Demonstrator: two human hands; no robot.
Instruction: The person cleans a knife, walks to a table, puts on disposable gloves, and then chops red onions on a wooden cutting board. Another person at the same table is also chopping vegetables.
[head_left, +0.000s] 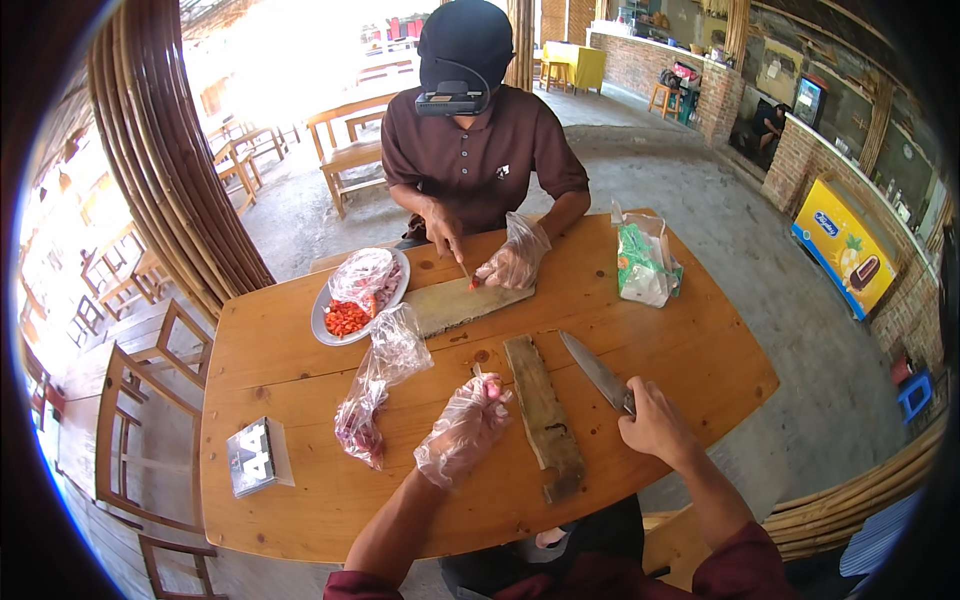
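Observation:
My left hand (463, 426), in a clear plastic glove, holds a pinkish shallot (493, 385) at its fingertips, just left of a narrow, worn wooden board (541, 412). The glove partly hides the shallot. On the other side of the board, my bare right hand (660, 421) grips a kitchen knife (595, 366) by its handle. Its broad blade points up and left, towards the table's far side. A clear plastic bag (361, 427) with reddish-purple shallots in its lower end lies left of my gloved hand.
Across the wooden table (300, 382), a person (476, 150) cuts something red on another board (442, 307). An oval plate (319, 322) holds chopped red chili (347, 319) and pale pieces under plastic. A tissue pack (645, 259) stands far right; a table sign (253, 457) stands left.

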